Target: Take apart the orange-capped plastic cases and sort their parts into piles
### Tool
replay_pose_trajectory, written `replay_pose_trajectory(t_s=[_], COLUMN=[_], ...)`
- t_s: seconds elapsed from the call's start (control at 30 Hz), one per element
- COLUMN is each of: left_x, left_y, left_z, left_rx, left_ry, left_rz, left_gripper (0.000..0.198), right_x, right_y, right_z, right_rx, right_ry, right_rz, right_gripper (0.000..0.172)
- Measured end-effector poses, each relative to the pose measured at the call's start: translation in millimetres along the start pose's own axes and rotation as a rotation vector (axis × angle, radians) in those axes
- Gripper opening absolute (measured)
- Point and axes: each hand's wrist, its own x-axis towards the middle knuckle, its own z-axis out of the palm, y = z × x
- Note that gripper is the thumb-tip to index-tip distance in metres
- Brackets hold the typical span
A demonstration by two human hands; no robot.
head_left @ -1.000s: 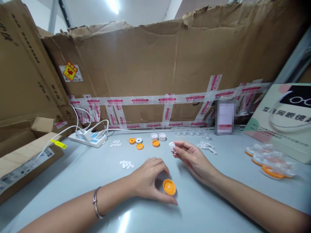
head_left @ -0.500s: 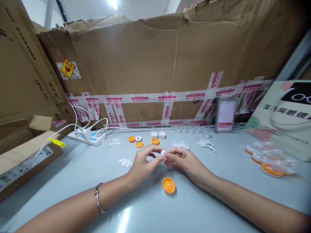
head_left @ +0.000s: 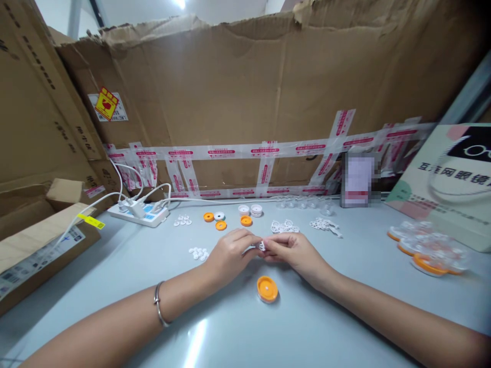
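Observation:
Between the fingertips of both hands is a small white plastic part (head_left: 262, 246) with openings in it, mostly covered by the fingers. My left hand (head_left: 235, 253) pinches it from the left, the back of the hand turned up. From the right, my right hand (head_left: 293, 253) grips it between thumb and fingers. Just below the hands, an orange round piece (head_left: 267, 289) with a clear or white underside lies on the grey table (head_left: 226, 332). White openwork pieces (head_left: 284, 226) lie just beyond the right hand, and small white discs (head_left: 198, 253) lie left of the left hand.
Orange rings (head_left: 221, 225) and white round cups (head_left: 256, 210) stand at the back. Clear domes with orange bases (head_left: 429, 263) sit at the right. A power strip (head_left: 140, 213) with cables and an open carton (head_left: 42, 250) are at the left. Tall cardboard (head_left: 230, 92) closes off the back.
My left hand has turned and closed in towards the right fingers, so its back faces up and the white part is more covered. The view has shifted slightly.

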Motion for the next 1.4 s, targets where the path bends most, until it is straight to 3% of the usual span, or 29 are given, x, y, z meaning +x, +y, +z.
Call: replay_pose_trajectory(t_s=[0.23, 0.67, 0.77, 1.03, 1.27, 1.4], left_x=[-1.4, -3.9, -3.5, -1.4, -1.9, -2.1], left_y=[-0.3, -1.1, -3.3, -5.2, -6.6, -5.7], left_z=[5.2, 6.3, 4.9, 5.2, 8.0, 7.9], left_rx=[0.048, 0.002, -0.118, -0.574, -0.628, -0.618], left_ry=[-0.013, 0.010, 0.028, 0.047, 0.081, 0.076], left_rz=[0.036, 0.033, -0.046, -0.476, -0.523, -0.508], left_gripper=[0.010, 0.010, 0.010, 0.015, 0.015, 0.014], right_x=[-0.6, 2.0, 3.3, 5.4, 5.6, 5.1], right_y=[-0.7, 3.4, 2.9, -0.6, 6.1, 6.6], right_z=[1.3, -1.1, -0.4, -1.2, -5.4, -5.6], right_rx=[-0.090, -0.084, 0.020, 0.228, 0.074, -0.044], right_ry=[0.051, 0.022, 0.053, 0.064, -0.004, 0.018], right_rz=[-0.015, -0.052, 0.030, 0.111, -0.032, -0.093], right_gripper=[0.017, 0.013, 0.010, 0.018, 0.037, 0.037])
